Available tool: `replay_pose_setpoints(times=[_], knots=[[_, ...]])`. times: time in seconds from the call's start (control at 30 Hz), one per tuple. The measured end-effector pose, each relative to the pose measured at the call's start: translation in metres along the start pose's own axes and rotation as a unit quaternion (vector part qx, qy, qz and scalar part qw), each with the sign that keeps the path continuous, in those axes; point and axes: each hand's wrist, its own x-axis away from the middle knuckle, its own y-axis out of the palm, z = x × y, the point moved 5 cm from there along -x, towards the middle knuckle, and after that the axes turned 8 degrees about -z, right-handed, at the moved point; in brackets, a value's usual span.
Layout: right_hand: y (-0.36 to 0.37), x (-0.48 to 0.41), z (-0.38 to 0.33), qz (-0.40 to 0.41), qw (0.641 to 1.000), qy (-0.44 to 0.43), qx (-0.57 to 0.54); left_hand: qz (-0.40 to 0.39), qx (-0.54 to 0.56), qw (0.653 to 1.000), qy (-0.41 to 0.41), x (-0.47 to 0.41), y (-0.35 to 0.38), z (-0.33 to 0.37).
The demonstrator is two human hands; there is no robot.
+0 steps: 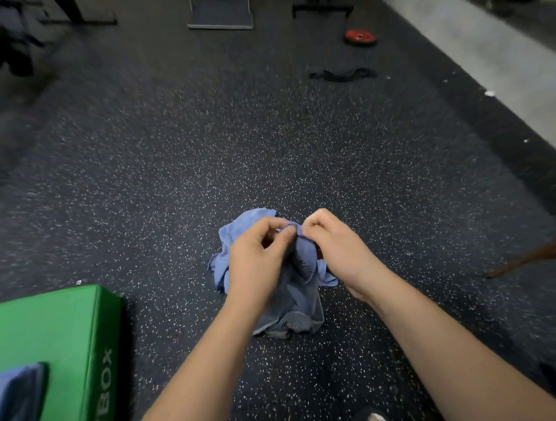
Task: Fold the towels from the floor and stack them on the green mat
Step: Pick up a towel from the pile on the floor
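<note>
In the head view, the blue towel [302, 296] hangs to the right of the green mat [51, 325], a little past its far corner. Both hands hold it. The left hand [257, 263] pinches the top edge with its thumb and curled fingers. The right hand [339, 242] pinches the same edge just beside it, so the two hands nearly touch. The towel is all bunched up under them. I cannot tell if its bottom touches the speckled floor [266, 130].

I think the step now is finding the corners. To do it well, each hand should slide along the top edge, away from the other hand, until it gets to a corner. Then the towel can hang flat, and the fold will come out neat. Pulling too fast may make the edge slip out.

There is no bin or basket here. The green mat is the thing that holds stuff. One folded towel [19, 401] lies on its near left part.
</note>
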Motion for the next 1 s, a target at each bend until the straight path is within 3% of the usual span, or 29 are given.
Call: replay_pose_setpoints(times=[0.17, 0.3, 0.5, 0.67, 0.83, 1.0], knots=[[0.019, 0.049, -0.047, -0.039, 0.998, -0.009, -0.038, 0.057, 0.078, 0.995, -0.013, 0.030, -0.019, 0.033], [0.041, 0.084, -0.053, -0.071, 0.997, 0.004, -0.021, 0.038, 0.095, 0.995, -0.008, 0.047, -0.033, 0.058], [0.016, 0.096, -0.059, 0.067, 0.981, -0.050, 0.173, -0.002, -0.008, 0.999, 0.053, 0.053, -0.055, 0.096], [0.009, 0.093, -0.052, 0.060, 0.970, -0.035, 0.231, 0.065, -0.018, 0.996, 0.051, 0.055, -0.097, 0.086], [0.004, 0.088, -0.039, 0.070, 0.956, -0.011, 0.284, 0.075, -0.013, 0.995, 0.064, 0.055, -0.112, 0.081], [0.014, 0.092, -0.035, -0.004, 0.942, 0.016, 0.335, 0.092, 0.003, 0.993, 0.080, 0.058, -0.135, 0.082]])
